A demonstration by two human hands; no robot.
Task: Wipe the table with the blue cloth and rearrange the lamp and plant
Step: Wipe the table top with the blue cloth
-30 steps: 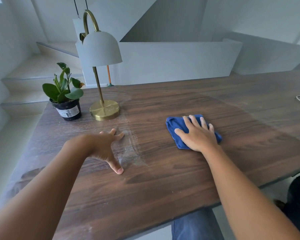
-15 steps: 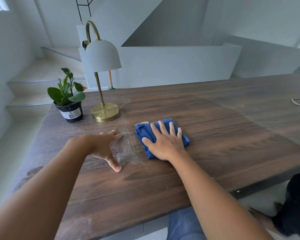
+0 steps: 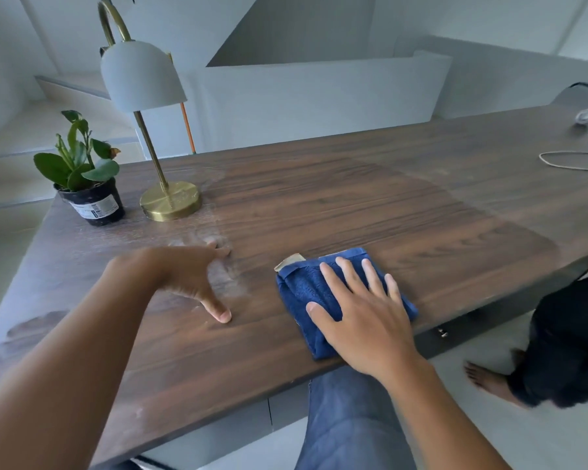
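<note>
1. One plant (image 3: 78, 164) in a black pot stands just left of the lamp (image 3: 170, 201).
2. Nearer than the lamp, the left hand (image 3: 187, 276) rests spread on the table (image 3: 370, 205), grasping nothing.
3. Right of the lamp, the flat right hand (image 3: 364, 317) presses the folded blue cloth (image 3: 302, 290), fingers straight.

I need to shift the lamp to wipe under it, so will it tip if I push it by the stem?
Probably, if pushed high. The lamp carries a big shade on a thin, leaning stem, so it looks top-heavy. Its wide brass base likely adds weight and steadies it. Sliding it by the base seems safer; the dusty table may let it glide.
</note>
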